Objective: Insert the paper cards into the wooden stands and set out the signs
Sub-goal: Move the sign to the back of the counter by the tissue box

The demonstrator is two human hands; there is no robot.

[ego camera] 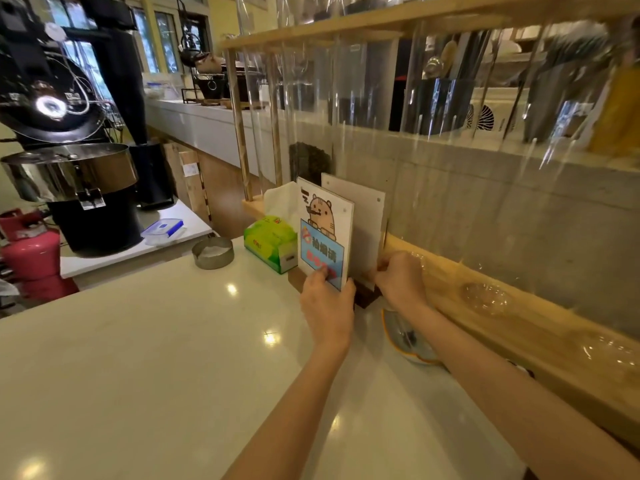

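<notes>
A sign card (323,223) with a cartoon animal and a blue panel stands upright at the far side of the white counter (156,341). My left hand (327,306) grips its lower edge, thumb on the front. Just behind it stands a plain pale panel (363,216) with small corner studs. My right hand (398,278) pinches that panel's bottom right corner. A dark wooden stand (363,297) shows between my two hands, under the panels. Whether either panel sits in its slot is hidden.
A green tissue box (270,244) sits left of the sign, a round metal tin (212,252) further left. A light wooden ledge (502,317) and clear plastic sheeting run along the right. A bowl (405,337) lies under my right forearm. A black coffee roaster (69,150) stands far left.
</notes>
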